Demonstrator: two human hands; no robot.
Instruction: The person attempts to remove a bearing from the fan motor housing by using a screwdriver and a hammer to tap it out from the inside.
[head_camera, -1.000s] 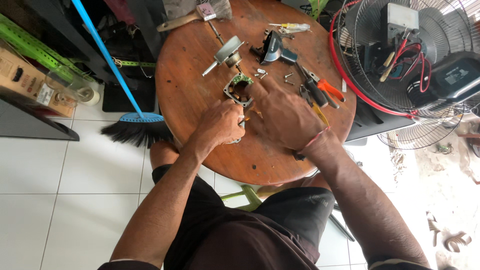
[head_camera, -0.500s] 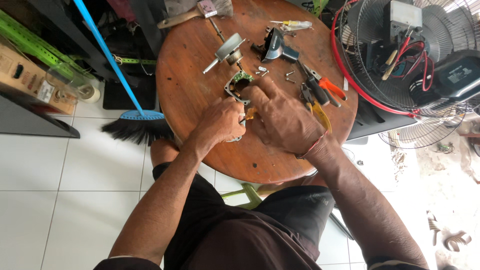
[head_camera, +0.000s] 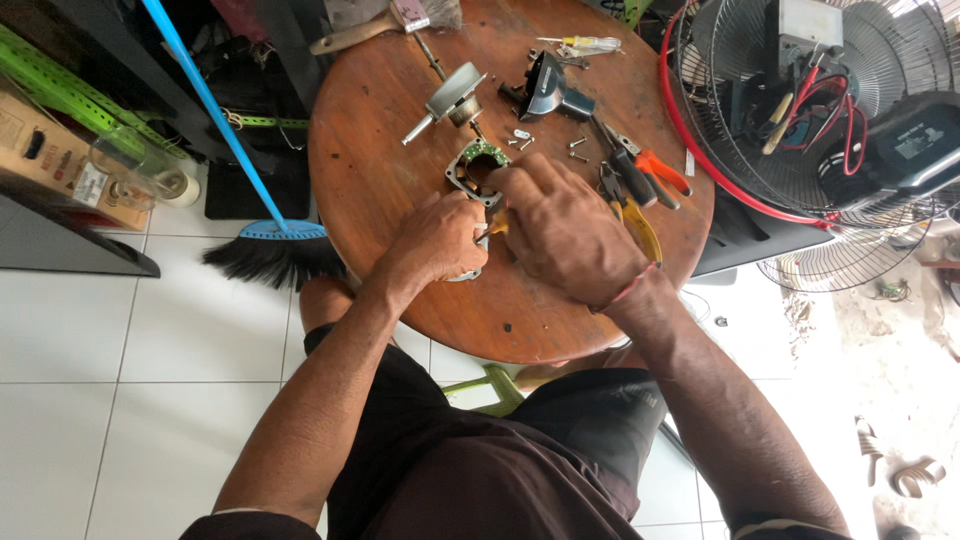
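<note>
The motor housing (head_camera: 478, 172), a grey metal ring with a green coil board on its far edge, lies on the round wooden counter (head_camera: 380, 130) just beyond my knuckles. My left hand (head_camera: 440, 240) is clenched around its near end, pinning it to the wood, with a bit of grey metal showing under my fingers. My right hand (head_camera: 565, 225) is curled over it from the right, fingertips pressed to the ring's rim; something yellow shows between my two hands, and I cannot tell whether my right hand is gripping it or just covering it. A second ago my right hand sat lower and more to the right; now it has slid in toward the ring and the two hands have closed up, so the work has gone from steadying to fiddling right at the housing.

Just beyond the ring lies a rotor with its shaft (head_camera: 445, 103), and loose screws (head_camera: 578, 148) are scattered to the right of it. Right of my right hand lie orange-handled pliers (head_camera: 640, 165) and a yellow-handled tool (head_camera: 640, 228). Farther off sits a dark motor cover (head_camera: 545, 88) and a paintbrush (head_camera: 385, 25). A fan cage (head_camera: 800, 110) stands at the far right, a blue broom (head_camera: 265, 245) to the left on the tiled floor
</note>
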